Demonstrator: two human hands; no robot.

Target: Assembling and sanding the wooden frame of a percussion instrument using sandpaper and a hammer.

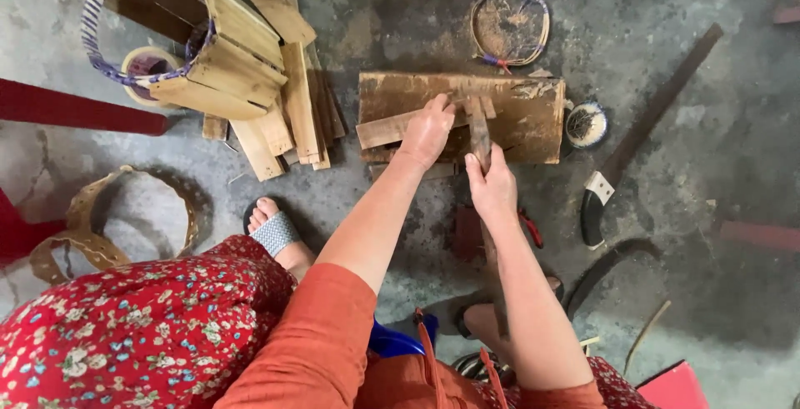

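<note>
A thin wood strip (408,126) lies across a flat wood block (533,117) on the floor (717,292), so it has something hard under it. The left hand (427,130) presses it flat, fingers together. The right hand (492,186) has its fingers clamped on a dark blade (478,130) standing on the strip. More wood pieces (292,101) lie off the block's left edge.

A stack of flat wooden slats (287,84) lies on the dusty concrete floor (717,292) at far left, beside a woven hoop (125,34) with a roll of tape (146,66) inside it. A large knife with a black-and-white handle (621,167) rests at right, near a small round dish (586,123). A round woven base (510,26) sits farther off; bamboo rings (100,217) lie near left.
</note>
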